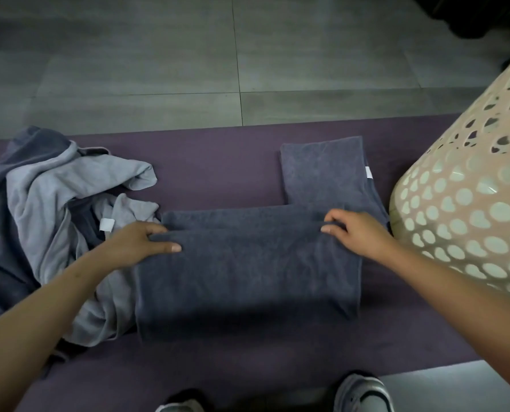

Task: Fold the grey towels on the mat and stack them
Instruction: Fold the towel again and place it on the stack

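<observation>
A dark grey towel (pixel 247 272) lies partly folded on the purple mat (pixel 218 165), its near layer drawn over the far one. My left hand (pixel 140 243) grips the upper layer's far edge at the left end, thumb on top. My right hand (pixel 354 230) pinches the same edge at the right end. Behind it, a folded dark grey towel (pixel 325 171) with a white tag lies flat at the back right. A heap of unfolded light and dark grey towels (pixel 48 197) sits to the left, touching the towel I hold.
A perforated beige laundry basket (pixel 467 185) stands at the right, close to my right hand. Grey floor tiles (pixel 188 63) lie beyond the mat. My two shoes (pixel 363 394) show at the bottom edge.
</observation>
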